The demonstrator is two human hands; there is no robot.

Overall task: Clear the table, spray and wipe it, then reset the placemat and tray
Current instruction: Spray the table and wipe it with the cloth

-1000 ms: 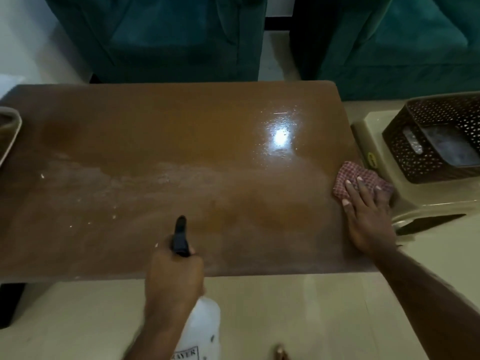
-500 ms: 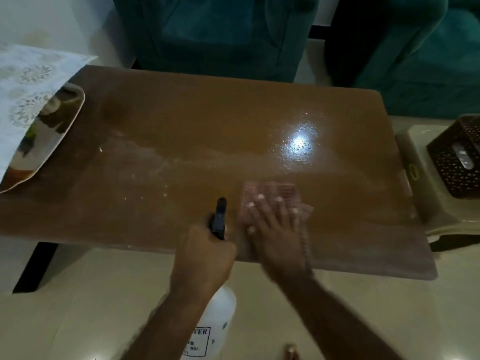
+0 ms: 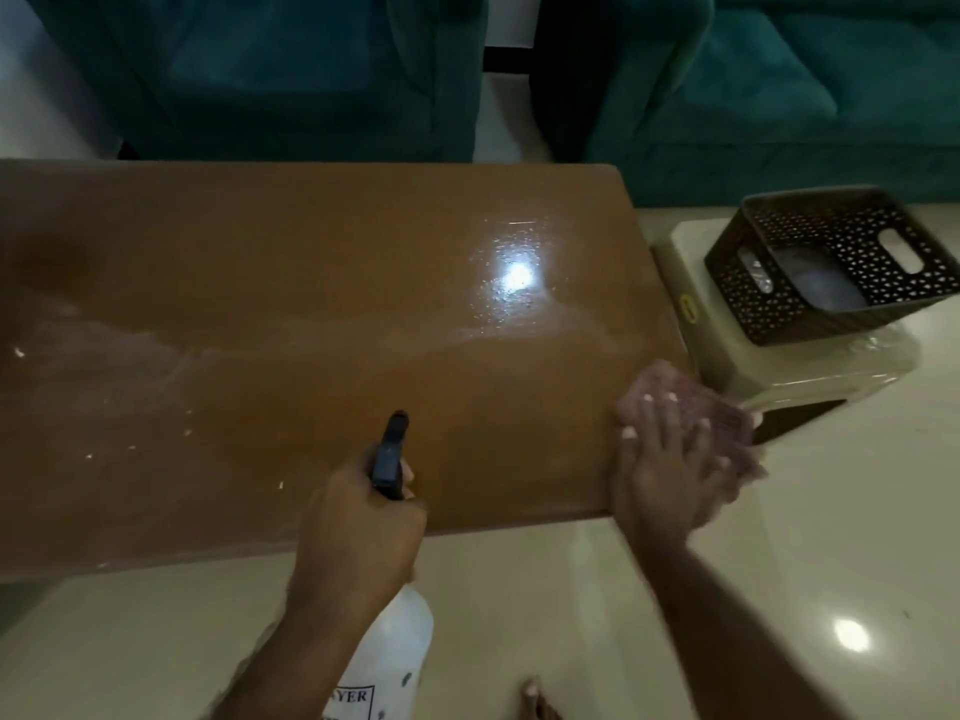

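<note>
The brown wooden table (image 3: 291,283) fills the middle of the head view, wet and streaked with a bright glare spot. My left hand (image 3: 358,532) grips a white spray bottle (image 3: 389,652) by its black nozzle head, held over the table's near edge. My right hand (image 3: 665,470) presses flat on a red checked cloth (image 3: 691,402) at the table's near right corner, with part of the cloth hanging past the edge. The cloth and hand look blurred. Placemat and tray are out of view.
A dark perforated basket (image 3: 831,262) sits on a beige plastic stool (image 3: 810,376) just right of the table. Teal sofas (image 3: 270,70) stand behind the far edge. Pale glossy floor tiles (image 3: 779,589) lie below, and a bare foot (image 3: 537,701) shows at the bottom.
My right hand has swept the cloth from the table's near middle out to the near right corner. The view swung right, so the placemat and tray at left dropped out. The left hand stayed put.
</note>
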